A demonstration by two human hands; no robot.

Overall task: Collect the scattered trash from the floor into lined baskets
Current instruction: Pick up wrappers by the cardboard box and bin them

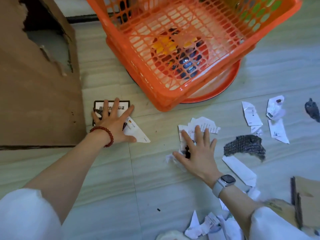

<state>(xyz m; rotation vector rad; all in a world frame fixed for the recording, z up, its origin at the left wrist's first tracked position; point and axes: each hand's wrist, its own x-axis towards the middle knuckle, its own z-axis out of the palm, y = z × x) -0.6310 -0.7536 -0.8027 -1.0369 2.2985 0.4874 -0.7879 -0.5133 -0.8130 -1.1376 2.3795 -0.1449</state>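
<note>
An orange mesh basket (173,94) stands tilted on the tiled floor at the top middle, with coloured trash showing through its bottom. My left hand (115,122) lies flat, fingers spread, on a black-bordered printed card (121,105) and a white triangular paper scrap (140,134). My right hand (199,151) presses flat with spread fingers on a heap of crumpled white paper (206,124) with small dark bits under the palm. Neither hand has closed around anything.
A large brown cardboard box (34,84) stands at the left. A red round tray (216,90) lies under the basket. White paper scraps (251,115), dark bubble wrap (245,144), a dark crumpled piece (312,110), cardboard (306,196) and more papers (204,226) litter the right.
</note>
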